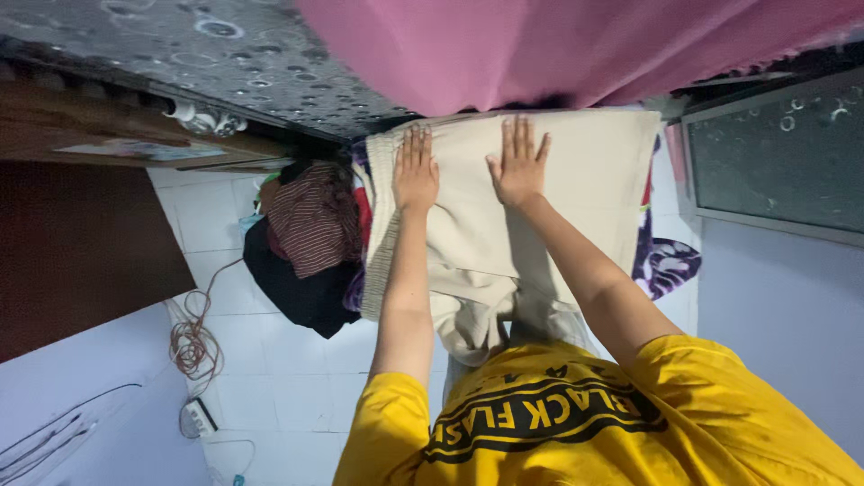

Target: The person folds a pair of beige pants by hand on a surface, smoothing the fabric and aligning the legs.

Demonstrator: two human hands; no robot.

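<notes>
View down over the wearer's yellow shirt and both outstretched arms. A pink cloth fills the far edge of the view. Just below it a beige garment lies spread on a purple-patterned cloth. The far part of the garment is flat and nearly free of creases. The near part, towards the wearer, is bunched and hangs in loose folds. A pile of clothes, striped maroon over black, sits just beside the garment on its left and touches its ribbed edge. The left hand rests palm down near that ribbed edge, fingers straight and together, gripping nothing. The right hand lies palm down near the middle of the garment, fingers slightly spread and thumb out, likewise holding nothing. Both hands press flat on the fabric, a little apart from each other. On the tiled floor lie a coiled cable and a power strip, well apart from the hands. Judged from the lie of the cloth, the smoothing is partly done: the far half is laid out and no fold is yet made, while the crumpled near half remains to be straightened. The pile beside it appears untouched.
</notes>
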